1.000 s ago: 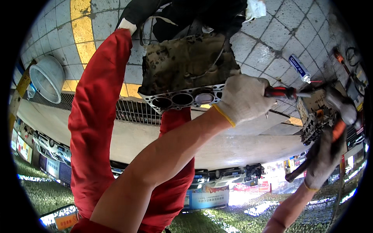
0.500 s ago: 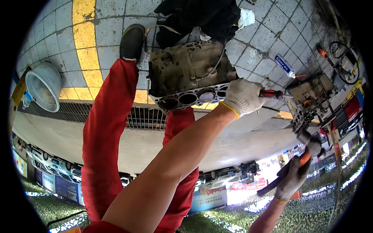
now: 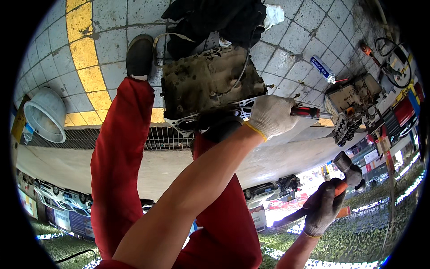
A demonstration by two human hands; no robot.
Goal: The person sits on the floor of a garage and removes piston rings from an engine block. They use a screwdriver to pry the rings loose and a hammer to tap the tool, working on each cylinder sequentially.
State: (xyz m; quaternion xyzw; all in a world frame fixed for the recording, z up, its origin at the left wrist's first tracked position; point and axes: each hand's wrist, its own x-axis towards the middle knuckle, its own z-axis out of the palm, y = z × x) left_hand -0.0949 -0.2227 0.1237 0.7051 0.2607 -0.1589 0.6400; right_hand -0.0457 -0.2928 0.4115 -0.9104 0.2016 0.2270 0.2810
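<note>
Gripping a screwdriver (image 3: pixel 305 111), the left hand (image 3: pixel 272 115) lies beside, perhaps touching, the engine block (image 3: pixel 201 85); the right hand (image 3: pixel 323 210) clasps a hammer (image 3: pixel 350 171)

Floor (image 3: pixel 109 45): grey square tiles, dark joints, scattered stains. Yellow band (image 3: pixel 83 54) runs down upper left, meets second yellow band (image 3: pixel 91 117) along tile edge. Drain grating (image 3: pixel 168 138): narrow parallel slots, set alongside second band. Beyond grating: smooth pale grey strip (image 3: pixel 67 157), bowed by lens. Parked cars (image 3: pixel 58 198) beyond strip, left and right of centre. Blue panel (image 3: pixel 67 219) near cars, left. Mottled green surface (image 3: pixel 376 224) along lower rim; material unclear. Lighting: intense white glare (image 3: pixel 274 211), lower right of centre; bright streaks across green surface.
</note>
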